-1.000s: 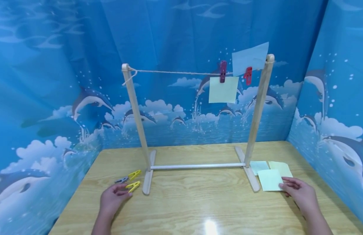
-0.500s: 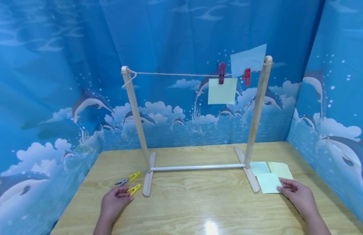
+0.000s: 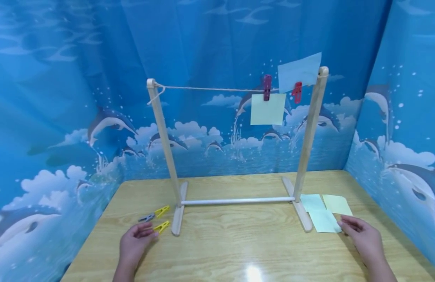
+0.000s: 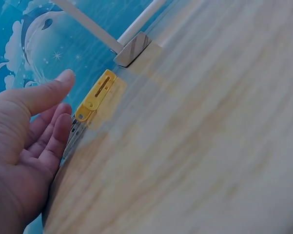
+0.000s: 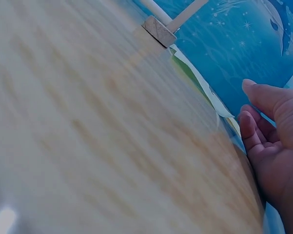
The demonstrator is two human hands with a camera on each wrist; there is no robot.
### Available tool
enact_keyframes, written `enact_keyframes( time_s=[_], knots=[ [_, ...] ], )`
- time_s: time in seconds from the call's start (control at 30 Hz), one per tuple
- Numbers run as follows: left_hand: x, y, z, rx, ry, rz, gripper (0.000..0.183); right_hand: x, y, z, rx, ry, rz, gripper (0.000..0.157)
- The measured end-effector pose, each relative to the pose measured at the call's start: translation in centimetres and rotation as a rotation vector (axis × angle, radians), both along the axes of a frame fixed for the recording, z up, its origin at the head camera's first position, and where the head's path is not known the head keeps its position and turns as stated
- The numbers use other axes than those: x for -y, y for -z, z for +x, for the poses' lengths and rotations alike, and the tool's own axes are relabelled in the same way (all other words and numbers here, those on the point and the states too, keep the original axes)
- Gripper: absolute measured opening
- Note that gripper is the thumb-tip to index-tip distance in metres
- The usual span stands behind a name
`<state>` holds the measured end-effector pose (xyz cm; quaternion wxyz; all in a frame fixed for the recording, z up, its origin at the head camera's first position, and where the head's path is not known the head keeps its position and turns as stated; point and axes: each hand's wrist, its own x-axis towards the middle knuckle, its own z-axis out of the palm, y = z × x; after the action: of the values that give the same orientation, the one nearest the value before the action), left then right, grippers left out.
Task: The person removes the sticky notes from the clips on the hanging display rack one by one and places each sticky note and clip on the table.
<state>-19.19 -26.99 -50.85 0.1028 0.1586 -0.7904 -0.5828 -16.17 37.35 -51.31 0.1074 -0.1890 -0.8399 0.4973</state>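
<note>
I see left grip (image 3: 134,243) loosely parted; nearer yellow peg (image 3: 162,226) just beyond, slanting away rightward. Right grip (image 3: 365,237) parted too, green note (image 3: 323,220) leftward.

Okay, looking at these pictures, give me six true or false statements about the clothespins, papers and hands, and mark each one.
1. A purple clothespin and a red clothespin are up at the string. True.
2. The paper at the red clothespin hangs below it. False: that blue paper sticks up above it, tilted.
3. The left hand is beside a yellow clothespin. True.
4. Three papers lie on the table near the right hand. True.
5. Every clothespin on the table is yellow. False: there is also a gray clothespin.
6. The right hand is gripping the rack. False: it is by the papers, apart from the rack.
</note>
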Motion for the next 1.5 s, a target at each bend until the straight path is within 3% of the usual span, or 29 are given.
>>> enact_keyframes(
  time_s=[0.17,0.3,0.57,0.87,1.17,1.5],
  knots=[
    [-0.6,-0.4,0.2,-0.067,-0.038,0.051,0.046,0.2,-0.1,0.2,-0.086,0.090,-0.117,0.035],
    [-1.4,-0.9,0.6,-0.123,-0.036,0.056,0.046,0.5,-0.3,0.5,-0.185,0.102,-0.213,0.019],
    [-3.3,-2.6,0.6,-0.193,0.020,0.089,0.047,2.4,-1.6,0.5,-0.369,0.018,-0.391,0.019],
    [-4.9,-4.3,0.8,-0.242,0.065,0.073,0.046,5.2,-3.3,0.0,-0.411,-0.023,-0.353,0.016],
    [-6.0,-6.0,0.9,-0.257,0.122,0.055,0.048,7.3,-5.2,-0.4,-0.522,-0.211,-0.400,0.020],
    [-7.3,-7.8,0.0,-0.239,0.185,0.054,0.046,8.4,-7.2,-0.9,-0.476,-0.351,-0.212,0.024]
  ],
)
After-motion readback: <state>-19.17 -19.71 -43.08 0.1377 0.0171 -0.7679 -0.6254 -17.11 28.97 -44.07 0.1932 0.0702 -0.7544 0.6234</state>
